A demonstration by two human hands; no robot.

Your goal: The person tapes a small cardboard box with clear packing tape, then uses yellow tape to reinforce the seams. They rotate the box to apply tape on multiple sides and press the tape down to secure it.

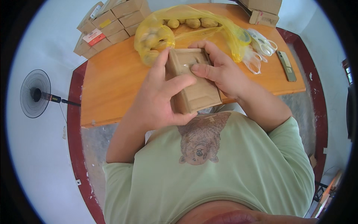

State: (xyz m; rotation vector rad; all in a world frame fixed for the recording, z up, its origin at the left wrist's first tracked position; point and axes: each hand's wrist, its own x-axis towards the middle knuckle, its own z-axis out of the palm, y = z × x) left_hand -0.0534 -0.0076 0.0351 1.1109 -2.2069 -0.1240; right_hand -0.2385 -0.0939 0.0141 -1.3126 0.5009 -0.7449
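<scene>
A small brown cardboard box (204, 94) is held up between my two hands, above the near edge of the table and in front of my chest. My left hand (158, 95) grips its left side, fingers along the outer edge and thumb reaching over the face. My right hand (225, 71) wraps the far right corner, with its thumb pressing on the upper part of the face. A shiny strip, like clear tape, shows by that thumb. The fingertips behind the box are hidden.
On the wooden table (112, 89) lies a yellow plastic bag (160, 16) with potatoes (192, 23). White-handled scissors (265, 48), clear plastic (252, 61) and a phone (286, 66) are to the right. Cardboard boxes are stacked back left (112, 24) and back right (264, 18). A fan (35, 93) stands left.
</scene>
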